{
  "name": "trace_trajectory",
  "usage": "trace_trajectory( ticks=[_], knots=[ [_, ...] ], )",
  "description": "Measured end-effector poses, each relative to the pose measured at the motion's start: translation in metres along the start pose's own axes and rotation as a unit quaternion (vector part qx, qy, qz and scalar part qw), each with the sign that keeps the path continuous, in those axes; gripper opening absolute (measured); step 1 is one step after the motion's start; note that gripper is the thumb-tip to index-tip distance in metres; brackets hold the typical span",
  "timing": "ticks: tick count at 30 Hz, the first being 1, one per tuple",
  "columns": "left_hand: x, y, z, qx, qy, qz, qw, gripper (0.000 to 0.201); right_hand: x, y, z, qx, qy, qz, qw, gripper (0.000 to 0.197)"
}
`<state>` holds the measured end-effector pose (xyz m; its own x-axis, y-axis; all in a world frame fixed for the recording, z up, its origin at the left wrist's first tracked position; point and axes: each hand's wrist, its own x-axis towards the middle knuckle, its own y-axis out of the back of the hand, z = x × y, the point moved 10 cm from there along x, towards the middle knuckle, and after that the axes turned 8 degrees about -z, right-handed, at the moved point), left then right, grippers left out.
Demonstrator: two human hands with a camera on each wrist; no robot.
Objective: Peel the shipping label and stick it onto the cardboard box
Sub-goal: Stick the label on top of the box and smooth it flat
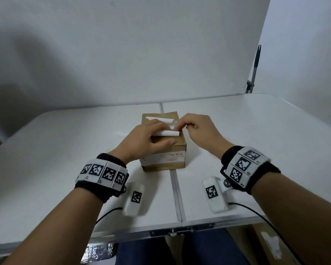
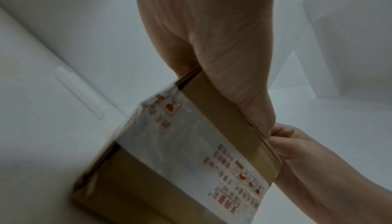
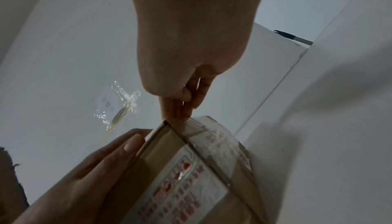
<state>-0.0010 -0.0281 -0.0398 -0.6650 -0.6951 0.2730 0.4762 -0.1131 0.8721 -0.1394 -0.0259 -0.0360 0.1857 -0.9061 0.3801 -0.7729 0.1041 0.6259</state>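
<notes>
Two hands of mine meet over the cardboard box (image 1: 163,150), which stands near the middle of the white table (image 1: 256,140), straddling its centre seam. Wide bare tabletop lies to the outside of each wrist, and the table's near edge is behind my forearms; beyond my fingertips the surface ends at a white backdrop board (image 1: 141,44).

My left hand (image 1: 145,139) lies across the top of the box, thumb stretched along the near top edge, fingers curled over the curled white shipping label (image 1: 167,133) and pressing it to the cardboard. My right hand (image 1: 196,126) reaches in from the box's right side, and its thumb and forefinger pinch the label's right end just above the top face. Its other fingers are loosely bent.

My own fingers cover much of the label, so I cannot tell how far it has come off its backing, nor which of the white strips is backing. A second white strip (image 1: 157,118) lies on the far part of the top, just past my left knuckles. The red print on the white tape (image 2: 191,143) banding the box's near side is too blurred to read. In the right wrist view a crumpled clear wrapper (image 3: 118,105) lies on the table beyond my left thumb (image 3: 129,143). A dark pole (image 1: 255,67) stands past the table's far right corner.
</notes>
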Motion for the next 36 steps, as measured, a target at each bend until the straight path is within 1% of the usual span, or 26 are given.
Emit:
trace_trajectory(
  ticks=[2,6,9,11,14,16,18,21,22,24,26,30,36],
  knots=[
    [-0.001,0.0,0.001,-0.004,-0.003,0.007,1.0,0.038,-0.003,-0.007,-0.001,-0.015,0.007,-0.027,1.0,0.052],
    [-0.001,0.002,0.0,-0.009,-0.001,0.028,1.0,0.038,-0.01,-0.019,-0.002,-0.079,0.023,-0.084,0.993,0.063],
    [-0.001,0.0,-0.001,-0.004,-0.005,0.022,1.0,0.044,-0.011,-0.027,-0.004,-0.101,0.022,-0.131,0.986,0.073],
    [0.0,0.0,-0.002,0.001,-0.008,0.022,1.0,0.04,-0.008,-0.029,-0.007,-0.135,0.028,-0.156,0.978,0.078],
    [0.0,0.0,0.0,0.003,-0.018,0.019,1.0,0.034,0.001,-0.038,-0.008,-0.207,0.035,-0.204,0.956,0.077],
    [0.0,0.0,0.001,-0.001,-0.015,0.011,1.0,0.033,0.008,-0.044,-0.007,-0.245,0.044,-0.221,0.943,0.069],
    [0.0,0.001,0.002,-0.01,-0.016,0.006,1.0,0.028,0.013,-0.05,-0.005,-0.266,0.067,-0.236,0.932,0.067],
    [0.0,0.001,0.005,-0.006,-0.025,0.004,1.0,0.017,0.02,-0.054,0.005,-0.288,0.079,-0.244,0.923,0.072],
    [0.0,0.001,0.004,-0.001,-0.024,0.004,1.0,0.018,0.021,-0.055,0.007,-0.292,0.08,-0.243,0.922,0.073],
    [0.001,0.0,0.001,0.01,-0.017,0.002,1.0,0.031,0.024,-0.057,0.008,-0.301,0.083,-0.243,0.919,0.07],
    [0.002,-0.001,-0.001,0.02,-0.013,0.003,1.0,0.036,0.028,-0.057,0.009,-0.306,0.084,-0.24,0.917,0.066],
    [0.002,0.0,0.001,0.026,-0.017,0.011,0.999,0.031,0.037,-0.058,0.018,-0.313,0.073,-0.232,0.918,0.062],
    [0.003,0.001,0.004,0.036,-0.024,0.01,0.999,0.033,0.036,-0.054,0.019,-0.33,0.068,-0.205,0.919,0.063]
  ],
)
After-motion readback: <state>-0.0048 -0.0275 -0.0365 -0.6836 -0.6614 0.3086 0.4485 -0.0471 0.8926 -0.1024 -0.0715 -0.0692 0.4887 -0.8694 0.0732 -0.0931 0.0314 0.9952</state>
